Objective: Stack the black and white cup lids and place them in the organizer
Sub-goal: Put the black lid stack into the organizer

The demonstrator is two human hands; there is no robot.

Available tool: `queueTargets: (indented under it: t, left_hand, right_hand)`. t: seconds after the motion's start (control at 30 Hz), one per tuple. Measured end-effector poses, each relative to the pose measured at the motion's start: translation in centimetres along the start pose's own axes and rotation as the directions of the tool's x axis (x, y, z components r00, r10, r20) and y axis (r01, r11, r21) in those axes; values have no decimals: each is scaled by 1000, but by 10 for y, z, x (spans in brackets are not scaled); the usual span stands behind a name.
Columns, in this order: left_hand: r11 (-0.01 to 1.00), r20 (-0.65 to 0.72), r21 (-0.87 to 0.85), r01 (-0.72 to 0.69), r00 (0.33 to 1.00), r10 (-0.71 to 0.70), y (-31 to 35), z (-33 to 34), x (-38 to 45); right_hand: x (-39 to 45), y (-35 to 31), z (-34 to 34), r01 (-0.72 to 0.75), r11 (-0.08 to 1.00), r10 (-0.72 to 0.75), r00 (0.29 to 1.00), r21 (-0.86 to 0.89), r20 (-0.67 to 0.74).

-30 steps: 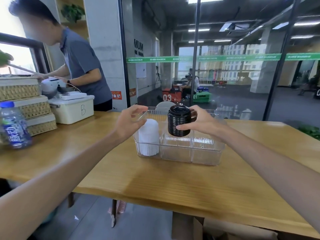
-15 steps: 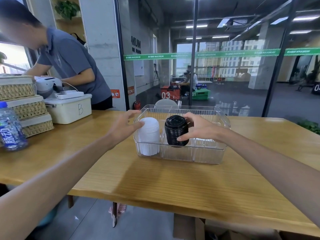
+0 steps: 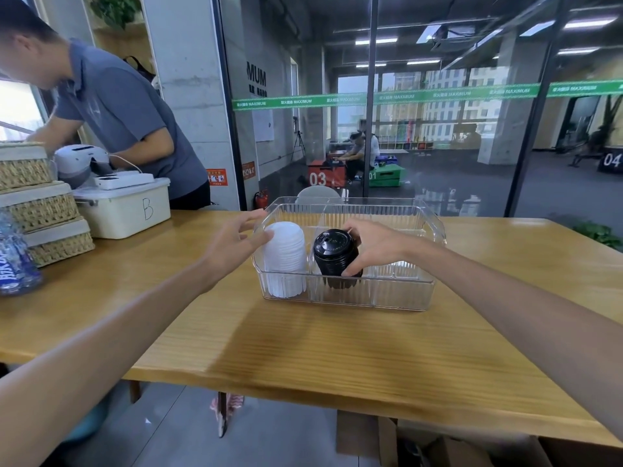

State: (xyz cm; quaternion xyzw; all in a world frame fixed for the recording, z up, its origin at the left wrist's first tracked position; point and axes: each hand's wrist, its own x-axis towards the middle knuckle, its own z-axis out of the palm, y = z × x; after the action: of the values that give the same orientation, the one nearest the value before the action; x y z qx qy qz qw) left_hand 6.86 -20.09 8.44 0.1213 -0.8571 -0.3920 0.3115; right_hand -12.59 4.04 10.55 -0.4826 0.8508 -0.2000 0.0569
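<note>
The wooden table (image 3: 303, 348) is showing a warm honey yellow with fine straight grain. On it, the organizer (image 3: 347, 299) is looking clear and colourless, its walls ribbed in narrow upright lines. Inside, one stack of lids (image 3: 286, 261) is showing plain white and the other stack (image 3: 337, 256) glossy black. At the left, the storage box (image 3: 128, 210) is appearing cream with a dark handwritten "B", and the woven baskets (image 3: 40, 210) are showing straw tan with pale rims.
</note>
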Motion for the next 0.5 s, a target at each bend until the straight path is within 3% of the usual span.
queueTargets:
  t: [0.5]
  left_hand:
    - [1000,-4,23,4,1000,-4,-2,0,2]
  right_hand:
    - [9,-8,0,-3,976,32,991,-217,130]
